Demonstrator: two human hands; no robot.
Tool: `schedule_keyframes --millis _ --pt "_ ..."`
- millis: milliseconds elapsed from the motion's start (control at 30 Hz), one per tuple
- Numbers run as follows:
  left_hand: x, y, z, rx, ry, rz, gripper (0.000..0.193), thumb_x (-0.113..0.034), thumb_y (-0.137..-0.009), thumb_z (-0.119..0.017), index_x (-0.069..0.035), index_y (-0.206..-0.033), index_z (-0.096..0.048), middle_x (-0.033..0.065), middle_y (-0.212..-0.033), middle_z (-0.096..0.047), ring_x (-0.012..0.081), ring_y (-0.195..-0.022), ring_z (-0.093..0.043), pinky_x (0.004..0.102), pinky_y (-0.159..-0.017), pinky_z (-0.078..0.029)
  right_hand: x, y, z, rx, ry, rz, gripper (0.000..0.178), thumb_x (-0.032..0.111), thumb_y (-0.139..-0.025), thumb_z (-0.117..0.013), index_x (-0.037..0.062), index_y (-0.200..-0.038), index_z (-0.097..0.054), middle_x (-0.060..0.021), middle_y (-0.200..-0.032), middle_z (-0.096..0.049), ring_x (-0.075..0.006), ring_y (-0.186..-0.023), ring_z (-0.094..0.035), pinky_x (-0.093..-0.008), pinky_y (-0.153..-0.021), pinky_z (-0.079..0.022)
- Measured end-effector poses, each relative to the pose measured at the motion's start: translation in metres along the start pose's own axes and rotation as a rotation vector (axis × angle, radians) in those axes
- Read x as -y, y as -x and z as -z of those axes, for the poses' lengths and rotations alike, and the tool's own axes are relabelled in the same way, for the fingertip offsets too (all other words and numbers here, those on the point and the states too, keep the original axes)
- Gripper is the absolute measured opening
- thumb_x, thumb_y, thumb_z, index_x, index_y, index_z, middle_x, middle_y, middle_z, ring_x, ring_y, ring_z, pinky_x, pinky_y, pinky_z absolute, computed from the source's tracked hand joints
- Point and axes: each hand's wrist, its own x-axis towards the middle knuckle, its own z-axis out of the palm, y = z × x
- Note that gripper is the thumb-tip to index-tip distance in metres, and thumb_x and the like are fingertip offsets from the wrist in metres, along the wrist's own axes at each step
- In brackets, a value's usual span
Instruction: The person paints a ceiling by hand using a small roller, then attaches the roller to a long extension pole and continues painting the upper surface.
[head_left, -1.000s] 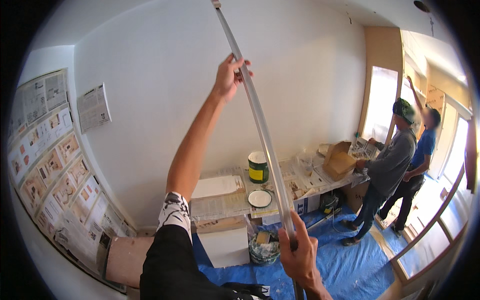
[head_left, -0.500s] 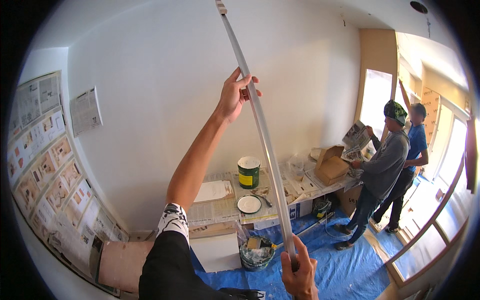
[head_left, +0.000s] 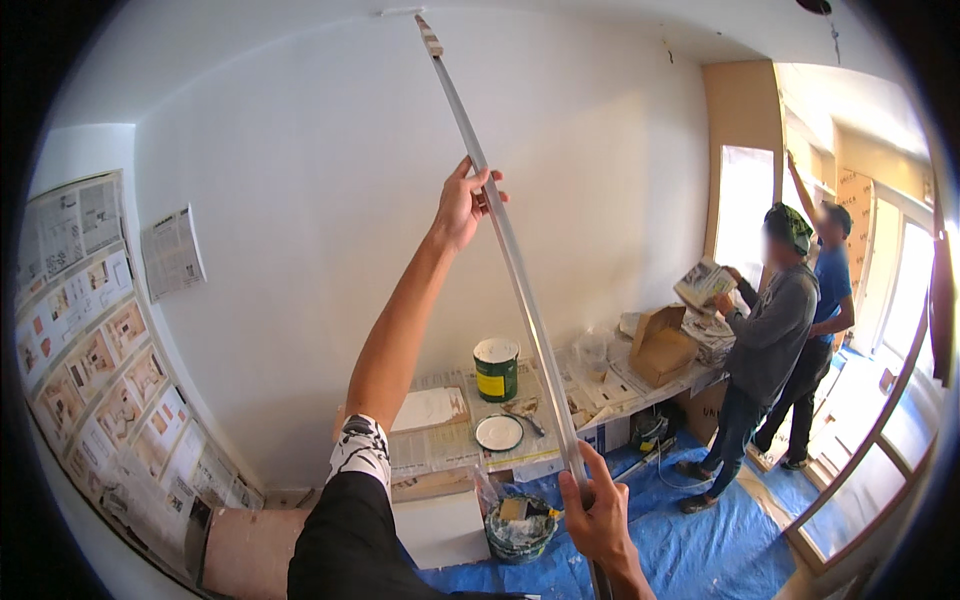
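I can see the person's right hand [head_left: 598, 505] wrapped round the lower stretch of a long metal pole [head_left: 520, 290], while the left hand [head_left: 462, 210], higher up, pinches it between thumb and loosely curled fingers. The pole slants up and leftward through both grips, a striped block [head_left: 430, 38] at its tip beyond the left hand. Left of the right hand's grip sits a smeared tub [head_left: 521, 540], and past that, a green-and-yellow can [head_left: 496, 375].
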Motion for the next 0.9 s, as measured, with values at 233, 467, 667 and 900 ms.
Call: schedule_keyframes --millis 233,467,667,900 --pt "-0.009 -0.007 -0.032 0.01 -0.065 -0.002 0.025 -0.022 -0.099 -0.051 -0.01 -0.122 -0.05 0.0072 -0.103 -0.059 0.0207 -0.078 -0.065 0.0346 -0.07 -0.052 -0.009 -0.004 0.017 -0.082 0.032 0.063 0.044 0.013 -0.093 -0.061 -0.0002 -0.134 -0.05 -0.0184 -0.06 -0.064 -0.0201 -0.052 -0.067 -0.0317 -0.053 -0.05" --pt "-0.042 0.032 -0.085 0.053 -0.113 -0.037 0.019 -0.024 -0.1 -0.051 -0.01 -0.113 -0.05 0.0066 -0.101 -0.058 0.0206 -0.078 -0.065 0.0328 -0.068 -0.05 -0.009 0.05 0.057 -0.097 -0.017 0.062 0.045 0.01 -0.092 -0.062 0.0005 -0.134 -0.051 -0.0175 -0.063 -0.066 -0.0166 -0.054 -0.067 -0.0286 -0.053 -0.05" --pt "-0.092 0.101 -0.154 0.061 -0.131 -0.044 0.017 -0.024 -0.099 -0.052 -0.01 -0.109 -0.05 0.0068 -0.101 -0.058 0.0208 -0.078 -0.065 0.0326 -0.066 -0.049 0.006 0.13 0.109 -0.13 -0.067 0.144 0.048 0.01 -0.093 -0.063 -0.0013 -0.137 -0.049 -0.0079 -0.052 -0.058 -0.0049 -0.047 -0.051 -0.0242 -0.045 -0.037" --pt "-0.138 0.169 -0.233 0.071 -0.14 -0.064 0.017 -0.023 -0.099 -0.052 -0.009 -0.109 -0.05 0.0079 -0.102 -0.057 0.0215 -0.077 -0.065 0.0346 -0.066 -0.05 0.021 0.227 0.172 -0.145 -0.063 0.105 0.045 0.017 -0.096 -0.062 0.0054 -0.138 -0.052 -0.003 -0.06 -0.049 -0.0054 -0.052 -0.041 -0.0255 -0.047 -0.037"
